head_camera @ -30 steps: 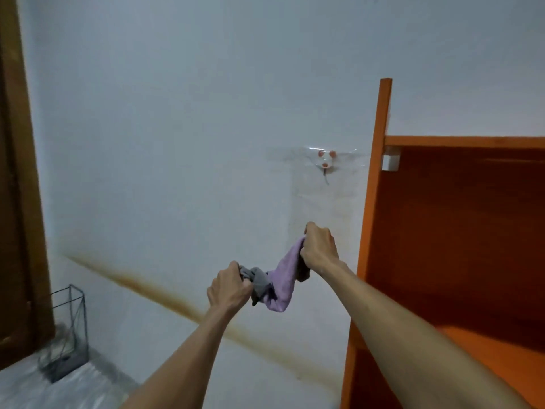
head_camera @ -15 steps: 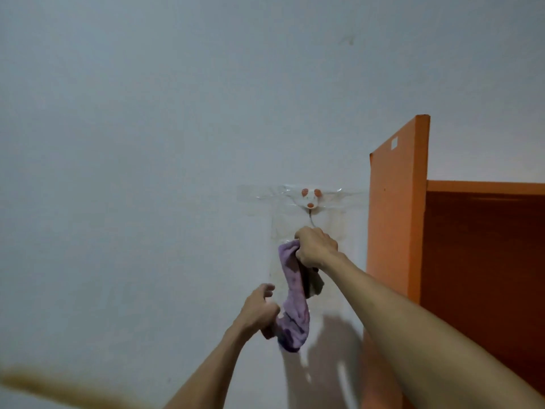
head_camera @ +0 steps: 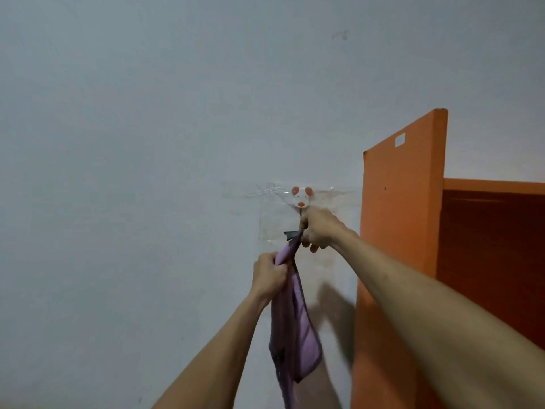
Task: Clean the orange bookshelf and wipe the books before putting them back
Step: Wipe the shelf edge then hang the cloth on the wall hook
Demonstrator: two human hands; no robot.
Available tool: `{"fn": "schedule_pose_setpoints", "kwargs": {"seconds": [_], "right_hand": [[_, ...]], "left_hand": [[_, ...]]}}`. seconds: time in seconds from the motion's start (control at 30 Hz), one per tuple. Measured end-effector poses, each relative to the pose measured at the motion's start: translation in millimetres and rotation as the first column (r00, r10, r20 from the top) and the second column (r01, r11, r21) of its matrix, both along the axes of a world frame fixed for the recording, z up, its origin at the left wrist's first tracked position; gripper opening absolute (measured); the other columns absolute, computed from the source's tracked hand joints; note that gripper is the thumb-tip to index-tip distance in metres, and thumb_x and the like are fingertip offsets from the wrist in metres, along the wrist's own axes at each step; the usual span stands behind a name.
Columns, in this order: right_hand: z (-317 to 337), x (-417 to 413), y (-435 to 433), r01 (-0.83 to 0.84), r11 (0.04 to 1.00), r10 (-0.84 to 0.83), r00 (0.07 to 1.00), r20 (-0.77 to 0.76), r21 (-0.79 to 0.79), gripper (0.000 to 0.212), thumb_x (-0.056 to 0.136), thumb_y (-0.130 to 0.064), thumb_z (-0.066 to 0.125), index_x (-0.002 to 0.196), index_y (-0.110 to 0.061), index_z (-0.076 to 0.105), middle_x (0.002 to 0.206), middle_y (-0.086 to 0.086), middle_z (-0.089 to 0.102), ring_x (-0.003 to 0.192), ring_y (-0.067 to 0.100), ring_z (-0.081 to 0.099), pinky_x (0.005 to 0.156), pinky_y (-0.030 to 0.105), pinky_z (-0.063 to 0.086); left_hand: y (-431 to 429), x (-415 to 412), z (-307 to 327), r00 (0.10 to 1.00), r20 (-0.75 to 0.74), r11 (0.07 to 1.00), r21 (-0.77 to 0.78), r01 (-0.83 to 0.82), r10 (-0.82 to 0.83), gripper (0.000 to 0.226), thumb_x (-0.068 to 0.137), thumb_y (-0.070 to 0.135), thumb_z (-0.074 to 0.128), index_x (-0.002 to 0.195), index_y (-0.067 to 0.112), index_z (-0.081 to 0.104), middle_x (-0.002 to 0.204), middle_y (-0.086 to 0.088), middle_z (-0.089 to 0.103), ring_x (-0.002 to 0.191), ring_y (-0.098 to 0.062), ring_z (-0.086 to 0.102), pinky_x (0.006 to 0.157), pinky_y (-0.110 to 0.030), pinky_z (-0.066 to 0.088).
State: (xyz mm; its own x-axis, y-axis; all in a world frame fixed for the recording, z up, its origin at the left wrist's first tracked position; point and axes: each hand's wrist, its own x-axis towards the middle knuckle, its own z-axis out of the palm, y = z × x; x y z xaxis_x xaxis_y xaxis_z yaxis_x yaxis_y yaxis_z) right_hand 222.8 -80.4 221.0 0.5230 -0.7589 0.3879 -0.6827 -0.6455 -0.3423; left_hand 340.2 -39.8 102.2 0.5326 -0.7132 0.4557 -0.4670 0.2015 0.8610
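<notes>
A purple cloth (head_camera: 295, 335) with a dark grey edge hangs down in front of the white wall. My left hand (head_camera: 269, 274) grips its upper part. My right hand (head_camera: 318, 230) pinches the cloth's grey top corner just below a small white wall hook (head_camera: 300, 197) with orange dots, taped to the wall. The orange bookshelf (head_camera: 404, 202) stands at the right, its side panel toward me and a dark orange inner compartment (head_camera: 495, 246) beyond it. No books are in view.
The white wall (head_camera: 147, 172) fills the left and top of the view. Clear tape (head_camera: 265, 193) spreads around the hook. My right forearm crosses in front of the shelf's lower side panel.
Both hands have risen with the cloth toward the hook. The view has tilted up, so the floor, wire basket and brown wall stain have left the frame. The cloth now hangs long and stretched.
</notes>
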Motion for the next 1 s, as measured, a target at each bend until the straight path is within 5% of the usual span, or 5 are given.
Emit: {"fn": "schedule_pose_setpoints", "kwargs": {"seconds": [0.2,0.5,0.63,0.77,1.0], "right_hand": [[4,3,-5,-0.090,0.964,-0.015,0.921,0.390,0.251,0.016,0.075,0.000,0.074,0.073,-0.013,0.065,0.074,0.013,0.071,0.056,0.020,0.064,0.050,0.022,0.047],[-4,21,-16,-0.198,0.874,-0.209,0.672,0.711,0.444,0.005,0.091,-0.010,0.066,0.095,-0.007,0.063,0.080,0.014,0.065,0.040,0.013,0.061,0.033,0.018,0.041],[-14,28,-23,-0.149,0.904,-0.230,0.622,0.749,0.401,0.011,0.092,-0.009,0.060,0.084,-0.006,0.066,0.070,0.012,0.060,0.038,0.018,0.054,0.036,0.018,0.040],[-22,35,-33,-0.055,0.923,-0.247,0.674,0.696,0.381,0.023,0.094,-0.017,0.057,0.074,-0.010,0.065,0.060,0.010,0.059,0.041,0.020,0.052,0.039,0.020,0.038],[-29,42,-50,-0.008,0.926,-0.265,0.697,0.666,0.378,0.023,0.092,-0.022,0.055,0.075,-0.013,0.068,0.096,0.018,0.068,0.063,0.026,0.055,0.048,0.026,0.038]], "left_hand": [[-7,8,7,1.000,0.010,0.999,0.035,-0.004,0.004,0.016,0.080,0.014,0.057,0.064,0.013,0.056,0.064,-0.001,0.053,0.060,-0.018,0.049,0.055,-0.029,0.037],[-18,1,15,1.000,-0.025,0.999,0.027,0.016,-0.016,0.021,0.084,0.025,0.064,0.080,0.005,0.068,0.079,-0.010,0.068,0.073,-0.025,0.064,0.066,-0.036,0.052],[-19,-3,14,0.998,-0.047,0.998,0.041,0.045,-0.043,0.024,0.084,0.024,0.063,0.084,0.001,0.068,0.080,-0.012,0.068,0.070,-0.024,0.062,0.063,-0.037,0.051],[-20,-7,9,0.997,-0.056,0.997,0.056,0.056,-0.053,0.026,0.079,0.024,0.063,0.084,-0.001,0.068,0.080,-0.014,0.070,0.074,-0.029,0.068,0.063,-0.040,0.054],[-22,-3,7,0.997,-0.053,0.996,0.075,0.055,-0.051,0.036,0.063,0.032,0.059,0.081,0.002,0.068,0.084,-0.015,0.072,0.080,-0.032,0.070,0.066,-0.043,0.056]]}}
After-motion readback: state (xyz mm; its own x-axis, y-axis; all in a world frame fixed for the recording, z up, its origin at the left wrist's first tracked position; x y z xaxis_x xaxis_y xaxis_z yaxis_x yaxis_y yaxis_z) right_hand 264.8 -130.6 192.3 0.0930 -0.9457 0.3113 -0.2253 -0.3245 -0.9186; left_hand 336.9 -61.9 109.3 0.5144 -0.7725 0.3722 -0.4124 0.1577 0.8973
